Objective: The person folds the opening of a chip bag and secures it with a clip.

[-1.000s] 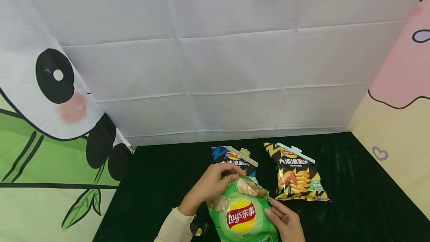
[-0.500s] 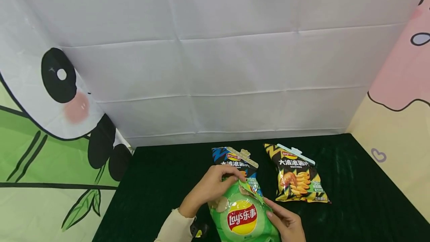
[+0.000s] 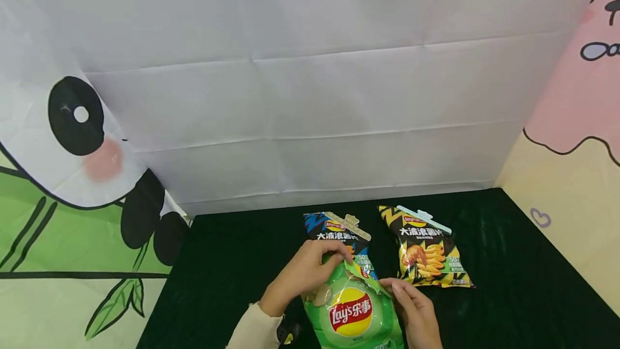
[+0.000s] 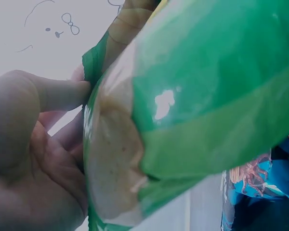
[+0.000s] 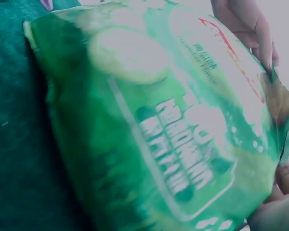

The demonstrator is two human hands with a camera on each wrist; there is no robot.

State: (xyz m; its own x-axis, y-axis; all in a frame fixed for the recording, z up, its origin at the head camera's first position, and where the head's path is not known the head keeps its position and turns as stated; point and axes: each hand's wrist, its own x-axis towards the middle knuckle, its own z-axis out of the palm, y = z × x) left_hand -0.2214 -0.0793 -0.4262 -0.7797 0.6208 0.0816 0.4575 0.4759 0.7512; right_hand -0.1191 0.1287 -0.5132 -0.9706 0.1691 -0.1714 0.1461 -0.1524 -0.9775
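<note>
A green Lay's chip bag (image 3: pixel 356 316) stands propped up at the front of the table, its top edge folded over toward the front. My left hand (image 3: pixel 310 265) pinches the upper left of that top edge between thumb and fingers. In the left wrist view the thumb (image 4: pixel 62 94) presses on the bag's edge. At the upper right corner my right hand (image 3: pixel 414 308) pinches the folded edge with thumb and fingertips. The right wrist view shows the bag's printed front (image 5: pixel 183 139) and both hands at its top edge.
Behind the green bag lies a blue chip bag (image 3: pixel 317 225) with a beige clip (image 3: pixel 347 225) across its top. To the right lies a black and yellow chip bag (image 3: pixel 428 255) with a pale blue clip (image 3: pixel 423 218). A dark green cloth (image 3: pixel 242 263) covers the table.
The top of the green bag, upright a second ago, is now folded over toward the front. My right hand has shifted slightly up along the bag's right corner. The clipped bags stay put.
</note>
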